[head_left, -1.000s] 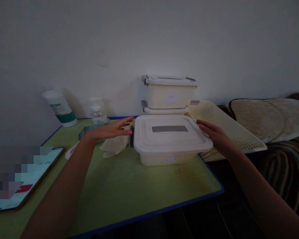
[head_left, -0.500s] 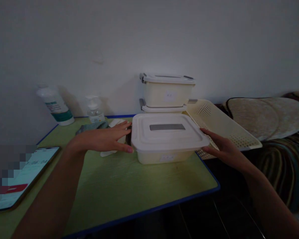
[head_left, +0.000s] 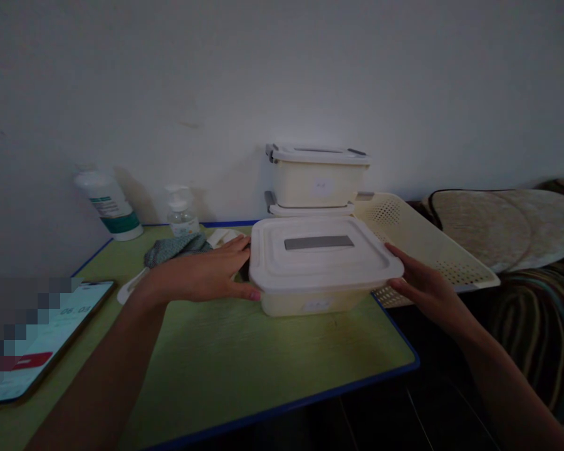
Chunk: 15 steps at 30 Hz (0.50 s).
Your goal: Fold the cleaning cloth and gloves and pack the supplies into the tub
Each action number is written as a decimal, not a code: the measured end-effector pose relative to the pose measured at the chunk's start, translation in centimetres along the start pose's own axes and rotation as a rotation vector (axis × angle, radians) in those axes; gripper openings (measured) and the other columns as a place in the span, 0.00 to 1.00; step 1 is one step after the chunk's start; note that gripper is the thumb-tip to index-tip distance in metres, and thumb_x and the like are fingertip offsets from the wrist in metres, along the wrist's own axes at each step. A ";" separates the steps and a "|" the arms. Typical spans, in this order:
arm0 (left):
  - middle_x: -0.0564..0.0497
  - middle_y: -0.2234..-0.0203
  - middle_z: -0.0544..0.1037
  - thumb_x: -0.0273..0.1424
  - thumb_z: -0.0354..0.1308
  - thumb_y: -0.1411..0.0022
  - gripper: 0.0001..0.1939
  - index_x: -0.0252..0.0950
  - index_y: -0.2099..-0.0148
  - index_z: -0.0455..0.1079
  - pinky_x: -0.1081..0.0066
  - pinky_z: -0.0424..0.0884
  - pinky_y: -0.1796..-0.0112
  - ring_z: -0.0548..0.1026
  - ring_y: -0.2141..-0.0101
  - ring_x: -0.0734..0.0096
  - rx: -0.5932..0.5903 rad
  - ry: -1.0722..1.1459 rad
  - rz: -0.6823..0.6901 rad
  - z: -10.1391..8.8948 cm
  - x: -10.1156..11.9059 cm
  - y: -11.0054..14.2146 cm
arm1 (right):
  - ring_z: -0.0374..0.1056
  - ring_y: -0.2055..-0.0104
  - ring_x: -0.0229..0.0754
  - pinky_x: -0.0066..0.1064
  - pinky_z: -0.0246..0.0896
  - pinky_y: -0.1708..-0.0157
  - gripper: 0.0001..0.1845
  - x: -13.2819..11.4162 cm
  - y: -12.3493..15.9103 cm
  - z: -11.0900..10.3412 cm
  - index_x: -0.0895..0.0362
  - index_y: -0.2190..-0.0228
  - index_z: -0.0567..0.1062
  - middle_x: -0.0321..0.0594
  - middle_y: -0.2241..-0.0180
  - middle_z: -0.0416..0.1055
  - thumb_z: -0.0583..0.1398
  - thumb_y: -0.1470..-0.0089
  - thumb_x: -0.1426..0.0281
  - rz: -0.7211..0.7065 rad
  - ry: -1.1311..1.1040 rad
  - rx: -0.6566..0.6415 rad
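Note:
A cream storage box (head_left: 286,304) with a white lid (head_left: 310,269) and a grey handle strip (head_left: 318,242) stands on the green table in front of me. My left hand (head_left: 216,269) lies against its left side, thumb at the front corner and fingers along the side. At the right end, my right hand (head_left: 420,282) grips the lid's edge, fingers behind and thumb in front. The box is between both hands. A paper label (head_left: 317,305) is on its front. Left of it are a grey-green cloth (head_left: 173,247) and a white piece (head_left: 130,288) partly behind my wrist.
Behind stand stacked boxes (head_left: 305,181) against the wall. A cream perforated basket (head_left: 427,241) is at the right, near a cushion (head_left: 502,225). A pump bottle (head_left: 182,216), a white-green bottle (head_left: 110,203) and a phone (head_left: 51,338) sit left. The table's blue edge (head_left: 357,385) runs in front.
The box has shifted slightly right and towards me, with both hands following. My left thumb has come against its front corner. A white piece now shows left of my wrist.

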<state>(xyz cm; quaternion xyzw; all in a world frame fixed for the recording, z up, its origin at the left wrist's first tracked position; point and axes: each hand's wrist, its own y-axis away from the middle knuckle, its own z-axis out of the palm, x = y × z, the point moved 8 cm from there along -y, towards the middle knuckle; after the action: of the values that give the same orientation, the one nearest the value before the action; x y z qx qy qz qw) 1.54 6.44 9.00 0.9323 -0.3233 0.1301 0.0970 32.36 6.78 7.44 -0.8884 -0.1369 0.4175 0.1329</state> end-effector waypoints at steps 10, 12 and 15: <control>0.46 0.35 0.42 0.48 0.50 0.42 0.42 0.38 0.34 0.36 0.56 0.43 0.40 0.39 0.37 0.53 0.127 0.147 0.082 -1.2 0.9 0.1 | 0.49 0.39 0.55 0.53 0.45 0.41 0.40 -1.1 0.5 -0.8 0.47 0.42 0.57 0.39 0.40 0.53 0.60 0.55 0.52 -0.004 -0.056 0.063; 0.46 0.35 0.41 0.48 0.49 0.42 0.42 0.39 0.34 0.34 0.56 0.42 0.40 0.38 0.37 0.52 0.153 0.184 0.080 -1.6 1.3 0.1 | 0.48 0.39 0.56 0.53 0.49 0.42 0.38 -1.0 0.4 -1.0 0.45 0.43 0.57 0.37 0.40 0.54 0.60 0.54 0.53 -0.025 -0.051 0.093; 0.45 0.35 0.39 0.47 0.50 0.42 0.43 0.38 0.34 0.33 0.55 0.39 0.40 0.37 0.37 0.51 0.213 0.236 0.067 -2.0 1.8 0.0 | 0.48 0.38 0.56 0.53 0.54 0.44 0.37 -0.9 0.0 -1.2 0.44 0.43 0.57 0.36 0.41 0.56 0.59 0.53 0.53 -0.074 -0.073 0.147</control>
<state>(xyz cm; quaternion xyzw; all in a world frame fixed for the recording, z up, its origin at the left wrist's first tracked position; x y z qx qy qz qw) 2.51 5.94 11.40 0.9042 -0.3251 0.2754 0.0305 32.74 6.29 8.75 -0.8547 -0.1434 0.4535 0.2080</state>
